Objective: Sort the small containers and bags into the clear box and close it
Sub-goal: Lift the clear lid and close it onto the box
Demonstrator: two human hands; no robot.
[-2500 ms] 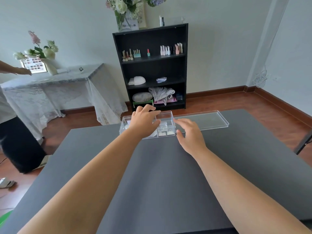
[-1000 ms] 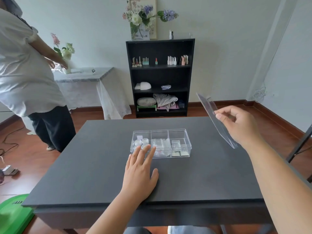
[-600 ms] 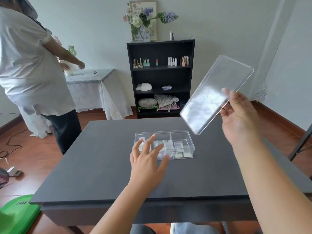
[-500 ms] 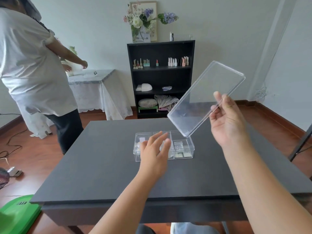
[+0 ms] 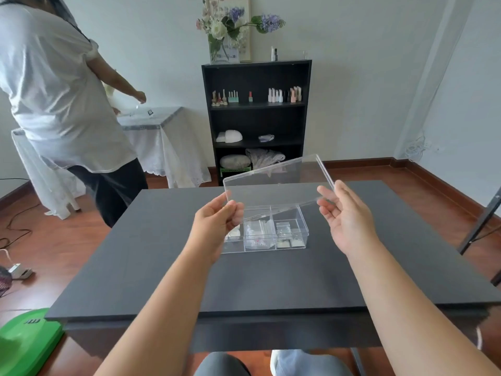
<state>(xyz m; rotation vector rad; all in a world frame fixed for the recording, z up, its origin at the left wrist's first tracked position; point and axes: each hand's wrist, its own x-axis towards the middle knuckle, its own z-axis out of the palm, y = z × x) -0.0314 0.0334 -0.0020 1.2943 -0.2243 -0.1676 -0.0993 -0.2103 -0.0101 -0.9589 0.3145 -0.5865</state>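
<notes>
A clear box point(image 5: 303, 229) with three compartments sits uncovered in the middle of the dark table point(image 5: 162, 267). Small round containers lie in its left compartment, clear bags point(image 5: 257, 232) in the middle one, and small square packets point(image 5: 290, 241) in the right one. The clear lid point(image 5: 273, 183) hangs in the air above the box's far side, tilted. My left hand point(image 5: 217, 221) pinches the lid's near left corner. My right hand point(image 5: 344, 215) holds its right edge.
A person in a white shirt point(image 5: 54, 90) stands at the left beside a lace-covered side table point(image 5: 162, 123). A black shelf point(image 5: 256, 118) with small bottles stands against the far wall. A green object point(image 5: 24, 340) lies on the floor at the lower left.
My right hand lifted the lid off the table, swung it up and then brought it down over the box. My left hand rose from the table and took the lid's left corner.
</notes>
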